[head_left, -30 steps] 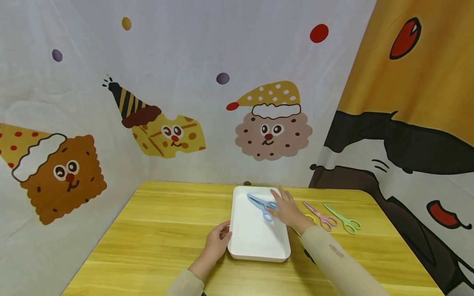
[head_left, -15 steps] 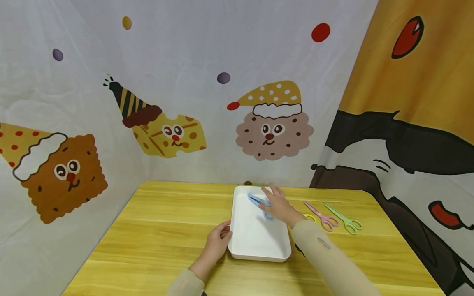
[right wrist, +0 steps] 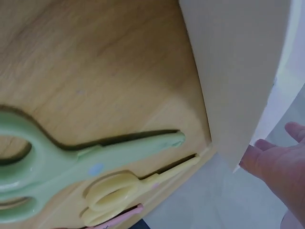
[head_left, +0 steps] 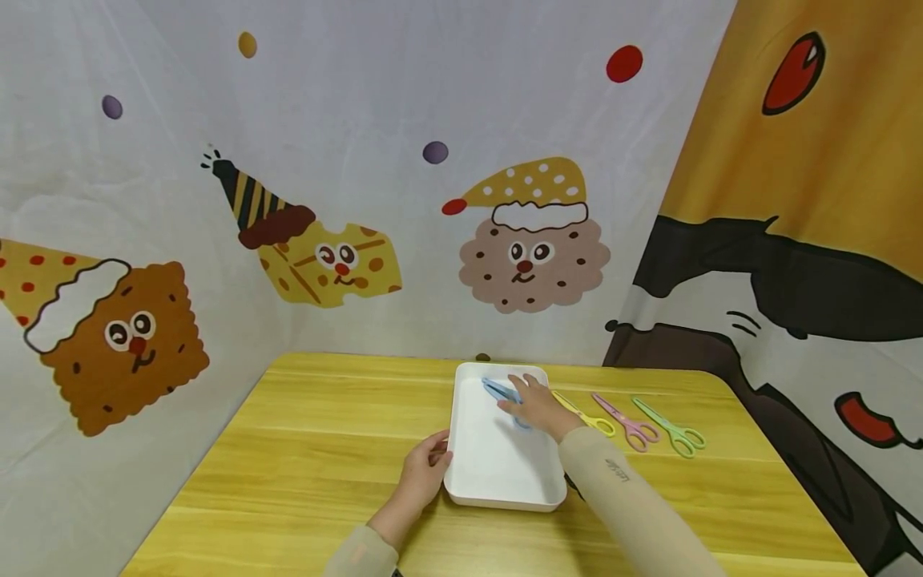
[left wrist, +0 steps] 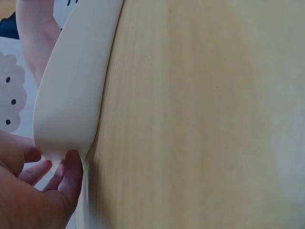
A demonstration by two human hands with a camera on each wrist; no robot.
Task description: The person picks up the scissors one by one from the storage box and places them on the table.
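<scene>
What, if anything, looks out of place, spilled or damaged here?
Nothing stands out: the blue scissors lie in the white tray, partly hidden by the right hand, and the yellow scissors, pink scissors and green scissors lie on the wood-grain table, with no visible spill or damage.

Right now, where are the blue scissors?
In the head view, the blue scissors lie in the far half of the white tray, left of the yellow scissors, partly covered by the right hand.

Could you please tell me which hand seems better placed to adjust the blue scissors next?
Probably the right hand: it is right over the blue scissors in the white tray, while the left hand is at the tray's left edge, farther away.
</scene>
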